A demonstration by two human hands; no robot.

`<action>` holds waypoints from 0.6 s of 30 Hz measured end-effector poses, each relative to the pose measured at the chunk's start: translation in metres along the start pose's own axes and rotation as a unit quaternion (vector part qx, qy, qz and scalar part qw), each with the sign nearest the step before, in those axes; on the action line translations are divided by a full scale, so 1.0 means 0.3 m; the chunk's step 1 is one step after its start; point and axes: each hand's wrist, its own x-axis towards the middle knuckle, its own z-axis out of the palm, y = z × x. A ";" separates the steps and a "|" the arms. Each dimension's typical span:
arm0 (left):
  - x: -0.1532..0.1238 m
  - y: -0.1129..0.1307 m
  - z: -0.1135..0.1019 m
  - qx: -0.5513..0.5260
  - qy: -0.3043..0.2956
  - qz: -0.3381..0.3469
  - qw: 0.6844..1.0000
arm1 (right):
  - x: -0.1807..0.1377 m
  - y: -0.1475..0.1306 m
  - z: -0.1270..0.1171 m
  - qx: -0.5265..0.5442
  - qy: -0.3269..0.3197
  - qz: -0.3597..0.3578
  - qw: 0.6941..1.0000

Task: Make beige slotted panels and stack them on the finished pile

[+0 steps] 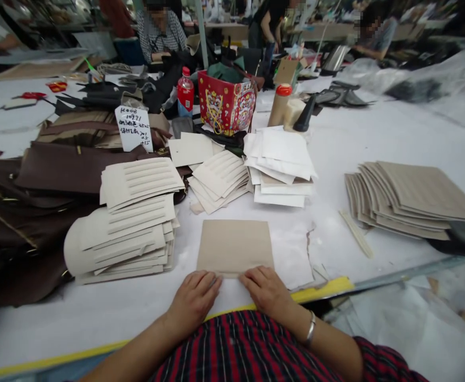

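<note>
A tan rectangular panel (234, 245) lies flat on the white table (367, 138) right in front of me. My left hand (194, 298) rests at its near left corner, fingers curled down onto the edge. My right hand (267, 291) presses on its near right edge, fingers bent and together; a silver bangle is on that wrist. Neither hand lifts the panel off the table. A thin cream strip (356, 233) lies to the right of the panel.
Cream slotted pieces are stacked at left (132, 223) and centre (218, 180), white sheets (282, 164) behind, tan panels (411, 199) at right. Brown leather (37, 201) piles up far left. A red patterned bag (225, 103), bottle (185, 93) and other people sit beyond.
</note>
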 end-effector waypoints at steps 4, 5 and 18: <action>0.030 -0.019 -0.034 -0.008 -0.015 -0.072 0.997 | -0.023 -0.005 -0.041 -0.020 0.004 0.077 0.997; 0.044 -0.023 -0.039 -0.014 -0.017 -0.097 0.995 | -0.020 -0.008 -0.052 -0.016 0.009 0.101 0.995; 0.166 -0.003 0.036 -0.092 -0.015 -0.177 0.980 | 0.046 -0.005 -0.058 0.039 0.039 0.199 0.978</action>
